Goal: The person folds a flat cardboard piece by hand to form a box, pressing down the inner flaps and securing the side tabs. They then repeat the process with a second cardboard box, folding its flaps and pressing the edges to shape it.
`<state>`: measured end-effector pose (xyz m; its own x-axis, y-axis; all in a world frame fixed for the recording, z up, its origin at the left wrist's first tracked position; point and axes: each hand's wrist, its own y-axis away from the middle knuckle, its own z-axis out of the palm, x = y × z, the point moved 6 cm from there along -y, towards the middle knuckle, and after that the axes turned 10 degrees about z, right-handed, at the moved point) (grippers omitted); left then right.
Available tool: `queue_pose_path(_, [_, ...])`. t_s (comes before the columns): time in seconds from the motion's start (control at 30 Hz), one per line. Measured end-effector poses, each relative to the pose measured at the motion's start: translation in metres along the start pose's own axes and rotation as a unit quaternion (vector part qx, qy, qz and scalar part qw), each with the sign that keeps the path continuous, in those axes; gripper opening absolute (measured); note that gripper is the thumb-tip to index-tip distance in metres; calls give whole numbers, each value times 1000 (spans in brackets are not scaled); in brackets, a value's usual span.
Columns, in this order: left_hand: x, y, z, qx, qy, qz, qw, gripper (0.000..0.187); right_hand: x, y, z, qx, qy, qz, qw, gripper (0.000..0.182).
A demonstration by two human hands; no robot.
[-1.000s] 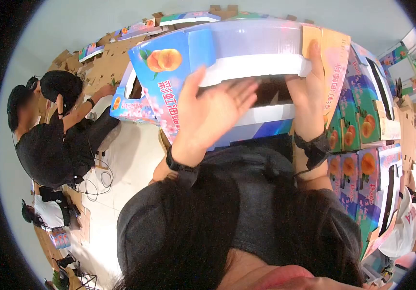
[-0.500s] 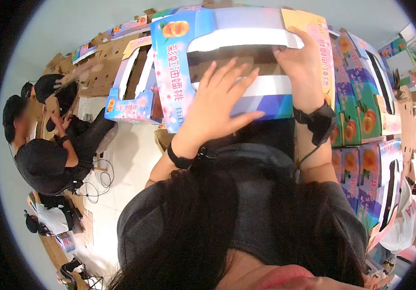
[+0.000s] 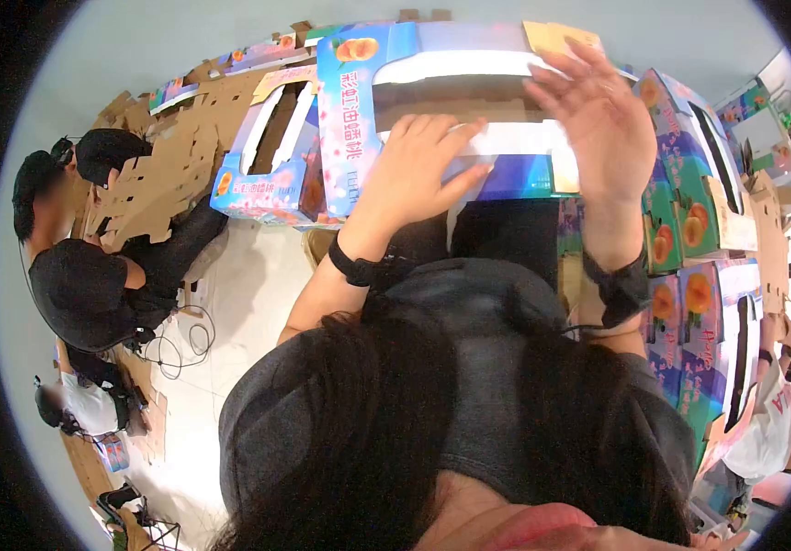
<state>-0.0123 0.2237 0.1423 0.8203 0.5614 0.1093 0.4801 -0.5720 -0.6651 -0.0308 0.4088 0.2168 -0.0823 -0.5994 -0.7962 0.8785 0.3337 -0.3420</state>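
A printed carton (image 3: 345, 138) with a peach picture stands in front of me, its long top opening showing brown cardboard inside. My left hand (image 3: 418, 170) lies on the near edge of that opening, fingers spread and thumb apart. Over the carton's right end, my right hand (image 3: 602, 124) is raised with its fingers apart and slightly blurred, holding nothing. Near its fingertips is the yellow-orange end flap (image 3: 561, 37). Both wrists wear black bands.
A smaller blue carton (image 3: 262, 188) stands at left beside flat brown cardboard (image 3: 184, 138). Stacked peach cartons (image 3: 689, 230) rise at right. People in black (image 3: 79, 294) sit at far left, with a cable (image 3: 180, 354) on the floor. Another person in white (image 3: 768, 432) is at far right.
My right hand has come off the carton's opening and lifted to the right, its fingers now spread. My left hand has shifted slightly onto the near edge. The carton appears a little farther right.
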Motion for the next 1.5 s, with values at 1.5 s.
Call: queue_pose_path(1.5, [-41,-35,23,-313,69,-44,946,80,51,-25,-58,23,791,99,603,52])
